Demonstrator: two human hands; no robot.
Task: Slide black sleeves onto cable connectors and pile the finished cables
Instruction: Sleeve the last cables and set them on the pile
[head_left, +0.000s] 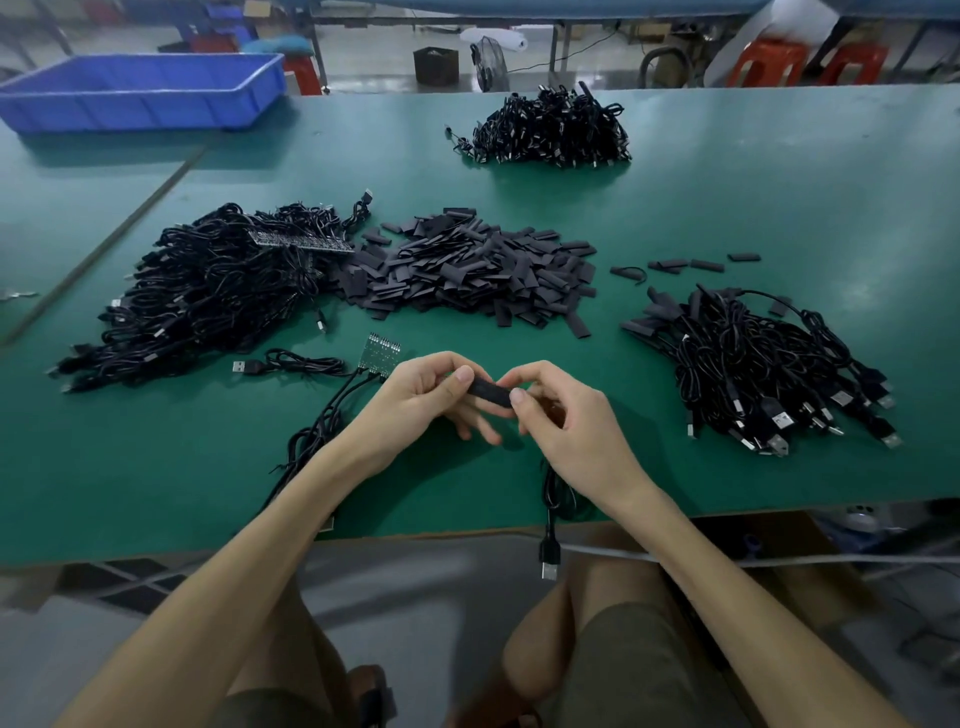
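**Sleeve fitting, head view.** A black sleeve (488, 392) is held just above the table (727, 208), near the middle of its front edge. One end is pinched by the thumb and curled fingers of the left hand (415, 402), the other by those of the right hand (563, 421). The connector is hidden within the grip. A cable (549, 519) is draped over the front edge below the right hand. The sleeve is best kept in line with the connector and pushed straight, without twisting, until seated. Loose sleeves (467, 275) are heaped at mid-table. The pile of cables (753, 364) toward the right edge is judged to be the finished one.
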